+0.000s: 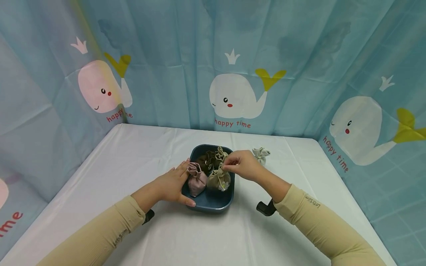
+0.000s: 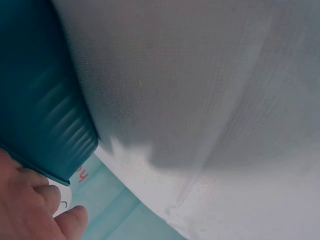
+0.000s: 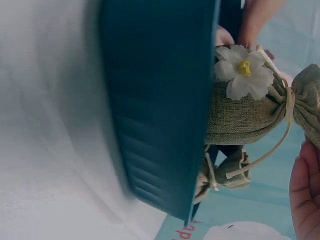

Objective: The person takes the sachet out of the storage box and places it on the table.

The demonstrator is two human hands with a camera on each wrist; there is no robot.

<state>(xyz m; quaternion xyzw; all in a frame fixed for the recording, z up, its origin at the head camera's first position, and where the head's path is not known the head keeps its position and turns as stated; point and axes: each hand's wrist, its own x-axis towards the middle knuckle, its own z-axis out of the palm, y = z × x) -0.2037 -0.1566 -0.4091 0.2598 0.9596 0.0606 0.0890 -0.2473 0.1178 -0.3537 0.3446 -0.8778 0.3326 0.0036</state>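
Observation:
My right hand (image 1: pixel 246 165) pinches the gathered neck of an olive linen drawstring pouch (image 1: pixel 219 181). A white flower (image 3: pixel 243 72) with a yellow centre decorates that pouch, and its pale cord hangs loose. The pouch's body overlaps the rim of a dark blue rectangular basin (image 1: pixel 213 206) in the right wrist view. My left hand (image 1: pixel 169 184) rests along the basin's left rim, fingers stretched out and thumb at the front corner. Inside the basin, a pink pouch (image 1: pixel 197 183) is beside the left hand. A dark brown pouch (image 1: pixel 202 162) and another olive pouch (image 1: pixel 221 152) lie farther back.
A pale grey-green pouch (image 1: pixel 261 155) stands on the white-covered table (image 1: pixel 199 244), behind the right hand. Light blue curtains (image 1: pixel 166 88) printed with whales enclose the table's back and sides.

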